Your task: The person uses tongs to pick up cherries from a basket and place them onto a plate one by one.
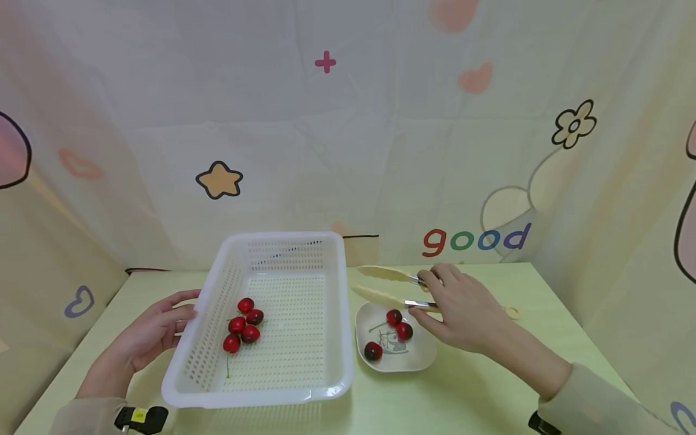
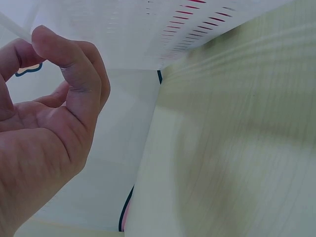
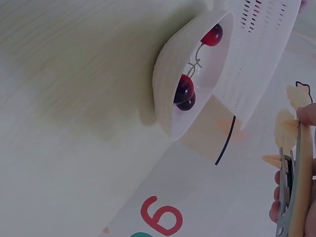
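Note:
My left hand point(image 1: 154, 332) grips the left rim of a white perforated plastic basket point(image 1: 255, 397); in the left wrist view its fingers point(image 2: 74, 69) curl at the rim. Several red cherries point(image 1: 251, 333) lie in the basket's left half, one with a long stem. My right hand point(image 1: 467, 308) holds tongs point(image 1: 380, 297) with cream tips and metal arms. Their tips stand apart with nothing between them, above the back of a small white dish point(image 1: 415, 357). Three dark red cherries point(image 1: 403, 331) lie in the dish, and stems show in the right wrist view point(image 3: 197, 61).
The dish stands just right of the basket on a pale green table point(image 1: 489, 393). Behind the table hangs a printed cloth point(image 1: 353, 181), with more cloth on both sides. A cream ring-shaped tongs end point(image 1: 511, 312) shows beyond my right wrist.

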`<state>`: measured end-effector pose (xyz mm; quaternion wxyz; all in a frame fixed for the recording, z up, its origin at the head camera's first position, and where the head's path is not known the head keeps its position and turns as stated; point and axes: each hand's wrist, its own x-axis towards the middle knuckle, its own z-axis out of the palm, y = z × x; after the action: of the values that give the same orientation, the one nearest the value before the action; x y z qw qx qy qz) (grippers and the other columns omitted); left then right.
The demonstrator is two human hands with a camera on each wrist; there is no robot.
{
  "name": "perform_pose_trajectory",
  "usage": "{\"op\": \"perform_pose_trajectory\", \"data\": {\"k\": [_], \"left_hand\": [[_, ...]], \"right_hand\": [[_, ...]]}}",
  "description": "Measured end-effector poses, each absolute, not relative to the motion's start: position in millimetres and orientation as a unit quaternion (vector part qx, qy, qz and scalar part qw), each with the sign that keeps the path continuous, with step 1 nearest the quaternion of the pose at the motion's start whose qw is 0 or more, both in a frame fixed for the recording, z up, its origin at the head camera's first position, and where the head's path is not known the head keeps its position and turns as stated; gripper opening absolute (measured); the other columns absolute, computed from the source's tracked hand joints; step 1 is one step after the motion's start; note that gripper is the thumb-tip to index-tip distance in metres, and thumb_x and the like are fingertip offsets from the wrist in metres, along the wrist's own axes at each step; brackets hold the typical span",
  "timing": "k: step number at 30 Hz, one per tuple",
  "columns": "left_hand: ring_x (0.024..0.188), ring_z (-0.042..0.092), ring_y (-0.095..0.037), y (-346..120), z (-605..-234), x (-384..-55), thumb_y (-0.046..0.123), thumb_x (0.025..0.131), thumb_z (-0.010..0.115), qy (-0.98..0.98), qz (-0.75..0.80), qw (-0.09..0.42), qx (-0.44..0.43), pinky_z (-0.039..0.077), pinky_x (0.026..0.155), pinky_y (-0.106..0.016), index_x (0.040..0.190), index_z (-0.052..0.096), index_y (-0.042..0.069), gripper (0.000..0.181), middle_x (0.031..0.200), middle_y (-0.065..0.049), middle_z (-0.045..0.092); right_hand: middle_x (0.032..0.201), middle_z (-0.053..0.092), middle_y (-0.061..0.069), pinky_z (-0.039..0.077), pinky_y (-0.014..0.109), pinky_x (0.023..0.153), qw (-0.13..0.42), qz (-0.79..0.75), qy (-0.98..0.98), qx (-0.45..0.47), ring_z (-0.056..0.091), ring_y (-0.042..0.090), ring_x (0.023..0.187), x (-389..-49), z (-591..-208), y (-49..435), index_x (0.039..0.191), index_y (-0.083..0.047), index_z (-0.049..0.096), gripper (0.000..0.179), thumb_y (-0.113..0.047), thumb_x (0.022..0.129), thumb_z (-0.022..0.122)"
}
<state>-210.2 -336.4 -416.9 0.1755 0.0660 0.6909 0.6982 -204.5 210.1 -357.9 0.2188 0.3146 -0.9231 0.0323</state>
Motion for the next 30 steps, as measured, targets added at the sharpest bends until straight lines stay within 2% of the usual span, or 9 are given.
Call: {"op": "perform_pose_trajectory", "data": {"k": [5, 14, 20, 25, 30], "left_hand": [[0.100, 0.073, -0.024, -336.8, -416.6, -210.2, 0.015, 0.109, 0.049, 0.691, 0.697, 0.176, 0.067, 0.060, 0.083, -0.042, 0.145, 0.040, 0.014, 0.037, 0.116, 0.002, 0.071], [0.100, 0.073, -0.024, -335.3, -416.0, -210.2, 0.015, 0.109, 0.049, 0.693, 0.697, 0.175, 0.062, 0.060, 0.084, -0.042, 0.145, 0.040, 0.014, 0.037, 0.116, 0.003, 0.071], [0.100, 0.073, -0.024, -334.6, -416.1, -210.6, 0.017, 0.109, 0.049, 0.701, 0.691, 0.173, 0.044, 0.060, 0.084, -0.044, 0.152, 0.033, 0.008, 0.047, 0.117, 0.003, 0.070], [0.100, 0.073, -0.025, -334.8, -416.5, -210.4, 0.016, 0.109, 0.049, 0.699, 0.693, 0.172, 0.048, 0.060, 0.084, -0.044, 0.151, 0.033, 0.009, 0.045, 0.117, 0.003, 0.070], [0.101, 0.073, -0.024, -334.6, -416.8, -210.3, 0.017, 0.109, 0.049, 0.698, 0.694, 0.172, 0.048, 0.060, 0.084, -0.044, 0.151, 0.035, 0.010, 0.045, 0.117, 0.003, 0.070]], "right_hand": [[0.104, 0.059, 0.011, 0.053, 0.039, 0.069, 0.220, 0.023, -0.919, 0.325, 0.057, 0.026, 0.090, -205.3, -350.3, 198.7, 0.121, -0.001, 0.062, 0.054, -0.045, 0.091, 0.070], [0.100, 0.055, 0.007, 0.050, 0.033, 0.066, 0.219, 0.010, -0.911, 0.349, 0.053, 0.021, 0.084, -206.6, -344.1, 178.5, 0.121, -0.001, 0.063, 0.053, -0.045, 0.093, 0.069], [0.104, 0.058, 0.008, 0.054, 0.036, 0.072, 0.218, 0.009, -0.907, 0.360, 0.057, 0.025, 0.096, -208.9, -345.8, 164.6, 0.123, -0.001, 0.063, 0.057, -0.049, 0.093, 0.067], [0.103, 0.058, 0.008, 0.055, 0.037, 0.077, 0.215, 0.002, -0.903, 0.372, 0.058, 0.026, 0.100, -210.8, -345.1, 153.8, 0.123, -0.002, 0.063, 0.057, -0.050, 0.093, 0.066], [0.101, 0.056, 0.006, 0.053, 0.034, 0.070, 0.219, -0.013, -0.893, 0.393, 0.056, 0.024, 0.095, -211.2, -347.1, 143.3, 0.120, -0.002, 0.062, 0.054, -0.050, 0.094, 0.066]]}}
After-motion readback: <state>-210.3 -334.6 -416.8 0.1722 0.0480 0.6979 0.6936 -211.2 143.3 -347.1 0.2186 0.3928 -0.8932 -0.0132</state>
